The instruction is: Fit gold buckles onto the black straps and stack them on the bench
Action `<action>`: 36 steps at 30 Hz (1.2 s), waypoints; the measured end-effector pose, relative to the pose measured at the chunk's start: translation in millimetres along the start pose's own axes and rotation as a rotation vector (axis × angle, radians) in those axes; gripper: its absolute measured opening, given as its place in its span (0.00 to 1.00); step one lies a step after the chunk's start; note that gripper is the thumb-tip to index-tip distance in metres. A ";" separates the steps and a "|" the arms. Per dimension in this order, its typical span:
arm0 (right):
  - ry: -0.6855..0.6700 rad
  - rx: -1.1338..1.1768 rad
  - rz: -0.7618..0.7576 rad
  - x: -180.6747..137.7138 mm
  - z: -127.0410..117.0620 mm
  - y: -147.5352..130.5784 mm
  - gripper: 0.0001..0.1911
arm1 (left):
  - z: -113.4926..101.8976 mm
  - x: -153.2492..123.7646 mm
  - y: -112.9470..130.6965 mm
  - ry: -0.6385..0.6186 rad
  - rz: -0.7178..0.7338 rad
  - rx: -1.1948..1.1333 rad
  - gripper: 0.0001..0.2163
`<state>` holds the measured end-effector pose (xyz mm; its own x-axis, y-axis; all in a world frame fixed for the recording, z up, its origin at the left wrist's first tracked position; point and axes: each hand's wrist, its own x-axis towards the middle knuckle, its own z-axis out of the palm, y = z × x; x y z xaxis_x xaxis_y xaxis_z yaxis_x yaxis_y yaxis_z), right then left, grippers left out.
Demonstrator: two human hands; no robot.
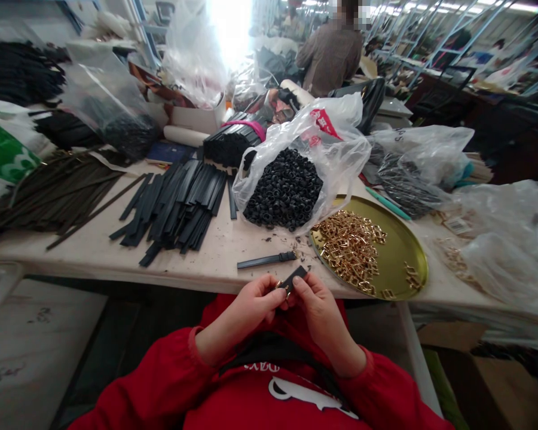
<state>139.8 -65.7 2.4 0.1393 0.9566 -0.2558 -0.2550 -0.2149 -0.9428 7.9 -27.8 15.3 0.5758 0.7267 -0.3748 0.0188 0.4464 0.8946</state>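
Close to the table's front edge, both hands meet over a short black strap (295,277). My left hand (262,297) pinches a gold buckle (287,290) at the strap's near end. Fingers and thumb of my right hand (316,297) are closed on the strap's other end. Just beyond them lies a black strap with a buckle and loop (266,260). Gold buckles (352,248) are heaped on a round gold tray (401,239) to the right. An open plastic bag (341,143) holds many small black loops (284,191). The undersides of my fingers are hidden.
Flat black strips (183,203) are piled left of the bag, with long brown strips (58,191) farther left. A teal pen-like stick (388,203) lies behind the tray. Clear bags (506,221) crowd the right side. A person (332,51) faces away in the background.
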 end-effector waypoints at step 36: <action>-0.153 -1.715 -0.421 190.0 -34.9 -36.7 0.09 | -52.2 70.7 19.7 0.171 0.006 0.347 0.13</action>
<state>209.0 117.0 -19.1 -0.1827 0.9826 -0.0339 0.9786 0.1785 -0.1021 6.3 59.7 -6.3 0.4323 0.8188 -0.3778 0.3081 0.2596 0.9152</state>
